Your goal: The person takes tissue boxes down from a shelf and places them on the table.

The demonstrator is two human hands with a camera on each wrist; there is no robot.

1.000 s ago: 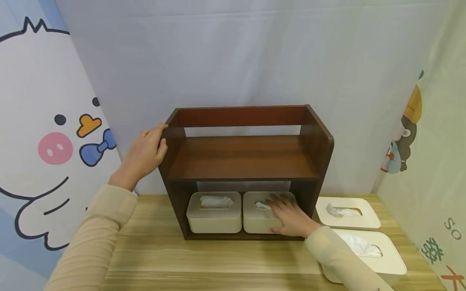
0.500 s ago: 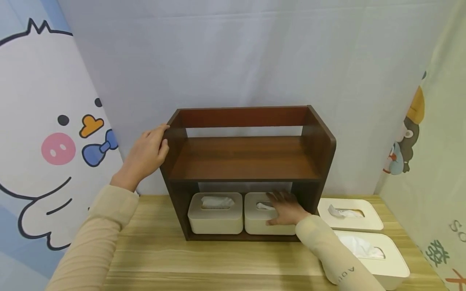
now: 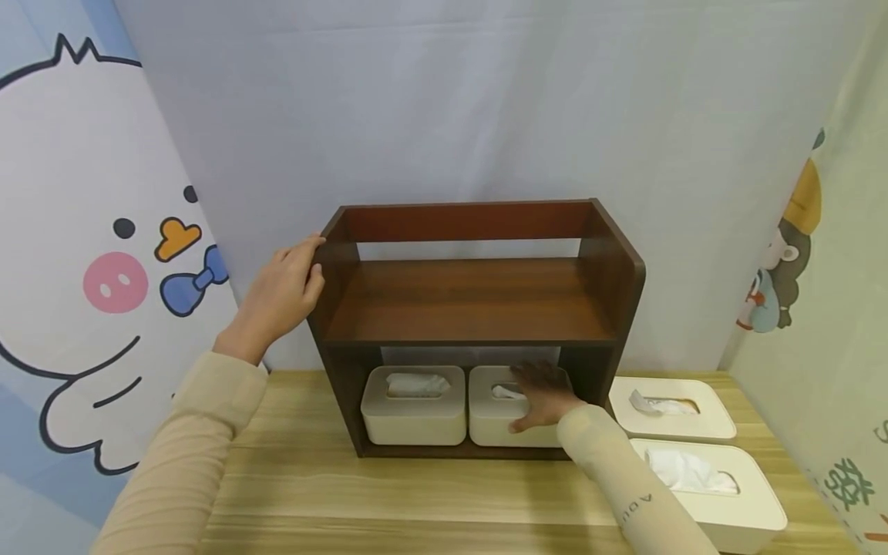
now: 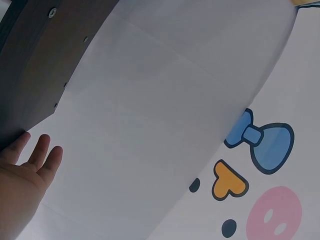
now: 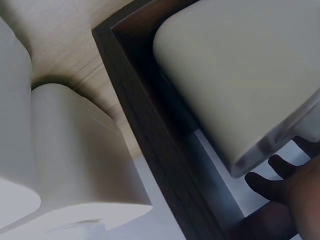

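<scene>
A dark brown two-tier shelf [image 3: 472,301] stands on the wooden table. My left hand [image 3: 277,293] rests at the top edge of its left side panel. In the left wrist view that hand's [image 4: 25,180] fingers are spread beside the panel [image 4: 45,55]. Two cream tissue boxes sit side by side in the lower compartment, a left one [image 3: 414,424] and a right one [image 3: 492,432]. Above the right box my right hand [image 3: 544,397] has its fingers spread over the top. In the right wrist view its fingers [image 5: 267,187] lie close by the box's [image 5: 245,65] top edge; contact is unclear.
To the right of the shelf, two more cream tissue boxes lie on the table [image 3: 416,501], a rear one [image 3: 714,408] and a front one [image 3: 742,493]. Behind hangs a pale cloth [image 3: 444,100], with printed cartoon cloths at both sides.
The right hand has shifted slightly left and back over the right box, its fingertips deeper under the upper board. The left hand keeps its place on the panel; the view has shifted slightly.
</scene>
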